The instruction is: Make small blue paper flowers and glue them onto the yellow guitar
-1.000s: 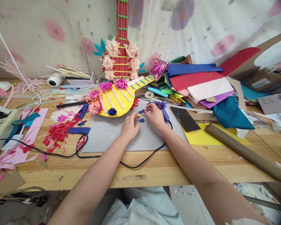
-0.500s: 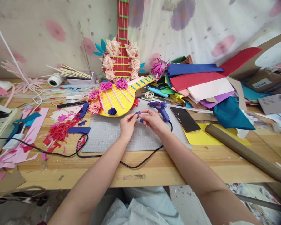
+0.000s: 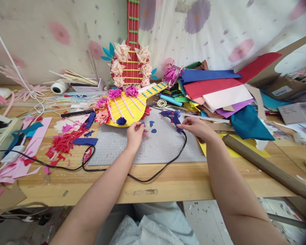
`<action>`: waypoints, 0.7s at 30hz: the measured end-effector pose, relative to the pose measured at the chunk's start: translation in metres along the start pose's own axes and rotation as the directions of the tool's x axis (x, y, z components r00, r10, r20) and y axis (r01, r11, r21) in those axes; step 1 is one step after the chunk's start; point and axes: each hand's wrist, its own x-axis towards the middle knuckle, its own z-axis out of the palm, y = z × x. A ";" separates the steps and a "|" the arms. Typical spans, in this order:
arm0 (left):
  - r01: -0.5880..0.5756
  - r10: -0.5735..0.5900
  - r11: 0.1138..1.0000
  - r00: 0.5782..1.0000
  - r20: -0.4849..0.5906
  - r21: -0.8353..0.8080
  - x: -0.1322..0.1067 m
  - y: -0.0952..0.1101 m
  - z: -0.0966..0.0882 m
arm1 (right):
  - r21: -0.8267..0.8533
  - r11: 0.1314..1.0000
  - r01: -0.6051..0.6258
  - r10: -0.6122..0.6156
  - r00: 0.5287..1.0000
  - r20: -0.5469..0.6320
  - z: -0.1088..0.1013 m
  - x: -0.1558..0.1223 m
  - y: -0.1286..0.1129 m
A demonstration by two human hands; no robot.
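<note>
My left hand (image 3: 134,136) pinches a small dark blue paper piece (image 3: 142,124) between thumb and fingertips, above the grey cutting mat (image 3: 132,154). A blue glue gun (image 3: 173,117) lies on the mat's right side, nozzle to the left. The thumb and fingers of my right hand (image 3: 193,126) close on the lower end of its handle. Between the hands, loose blue paper petals (image 3: 153,130) rest on the mat. Just behind my left hand is a yellow paper guitar (image 3: 127,110) with a dark blue paper flower (image 3: 121,120) on its lower edge.
A red paper guitar (image 3: 132,64) with pale flowers stands at the back. The black cord (image 3: 153,179) loops across the table front. Coloured paper sheets (image 3: 216,85) pile up at right, near a brown roll (image 3: 265,165). Red paper shreds (image 3: 66,141) lie at left.
My right hand has let go of the blue paper piece and moved right to the glue gun's handle. My left hand keeps the piece, shifted slightly left.
</note>
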 end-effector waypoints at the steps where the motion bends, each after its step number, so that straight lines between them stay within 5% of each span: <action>1: -0.006 0.006 1.000 1.000 0.007 0.003 0.000 0.000 -0.001 | -0.077 0.997 0.004 -0.008 0.998 -0.057 0.002 0.006 0.003; 5: -0.022 0.021 1.000 0.999 0.034 0.019 0.000 -0.002 -0.004 | -0.116 0.991 0.071 -0.088 0.986 -0.144 0.028 0.028 0.005; 11: 0.065 -0.066 0.998 0.996 0.059 0.009 -0.001 0.001 -0.004 | 0.045 0.999 -0.015 0.029 0.948 -0.316 0.054 0.030 0.000; 16: 0.064 -0.064 0.998 0.998 0.023 0.004 -0.002 0.003 -0.003 | 0.497 0.858 0.132 -0.101 0.991 -0.090 0.046 0.009 -0.009; 21: 0.063 -0.063 0.997 0.998 -0.003 0.037 -0.001 0.003 -0.004 | 0.459 0.882 0.104 -0.158 0.984 0.081 0.049 -0.004 -0.019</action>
